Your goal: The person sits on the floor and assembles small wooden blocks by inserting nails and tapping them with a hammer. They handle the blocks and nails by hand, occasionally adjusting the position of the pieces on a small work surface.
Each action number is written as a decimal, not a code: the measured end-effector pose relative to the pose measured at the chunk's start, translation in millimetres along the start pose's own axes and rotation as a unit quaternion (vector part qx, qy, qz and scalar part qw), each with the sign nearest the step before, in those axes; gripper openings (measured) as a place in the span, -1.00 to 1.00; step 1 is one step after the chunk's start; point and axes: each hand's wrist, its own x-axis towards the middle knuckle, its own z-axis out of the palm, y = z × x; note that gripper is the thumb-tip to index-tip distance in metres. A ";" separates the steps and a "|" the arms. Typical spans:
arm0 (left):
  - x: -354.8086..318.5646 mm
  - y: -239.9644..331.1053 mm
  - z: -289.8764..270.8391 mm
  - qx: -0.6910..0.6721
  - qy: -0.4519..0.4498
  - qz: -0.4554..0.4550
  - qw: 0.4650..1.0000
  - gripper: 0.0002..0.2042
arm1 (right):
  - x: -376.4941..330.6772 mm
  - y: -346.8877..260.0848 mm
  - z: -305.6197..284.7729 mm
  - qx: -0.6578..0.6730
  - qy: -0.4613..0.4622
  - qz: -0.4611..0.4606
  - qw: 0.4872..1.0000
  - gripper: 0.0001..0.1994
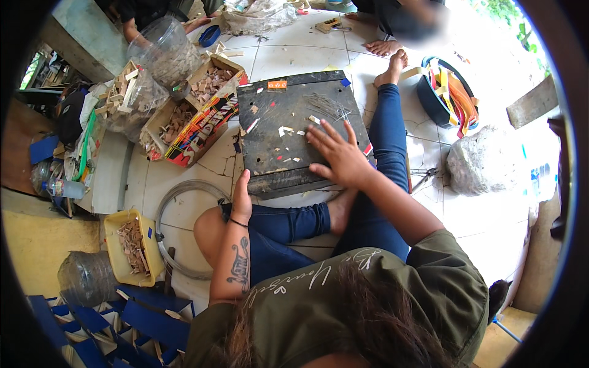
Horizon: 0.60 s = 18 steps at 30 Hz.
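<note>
A low black work block with a scuffed top stands on the floor before me. Scattered over it are small scraps of paper and wood, white, red and orange. My right hand lies palm down on its right half, fingers spread, holding nothing that I can see. At the block's near left corner, my left hand is held on edge, thumb side up. It looks straight and appears to hold nothing, though most of its fingers are hidden behind the thumb.
Left of the block stand a carton of small wood pieces and a clear tub. A wire coil, a yellow basin and blue pieces lie nearer. Pliers and a dark basin of straps are right. Other people sit beyond.
</note>
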 end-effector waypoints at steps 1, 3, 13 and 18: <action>-0.3 0.1 -0.5 -0.002 0.001 0.008 1.000 -0.57 | 4.1 7.6 0.6 0.001 -0.004 0.017 1.000 -0.27; 0.4 -0.5 -1.3 0.005 0.003 0.000 1.000 -0.56 | 10.8 21.8 0.9 0.012 0.002 0.034 0.999 -0.27; -0.1 5.9 -0.7 -0.080 -0.031 -0.035 0.996 -0.56 | 15.1 25.7 -1.6 0.057 0.072 0.059 0.994 -0.41; -4.1 12.2 5.5 -0.017 -0.015 -0.018 1.000 -0.57 | 56.9 29.6 2.7 0.071 0.126 0.036 0.989 -0.62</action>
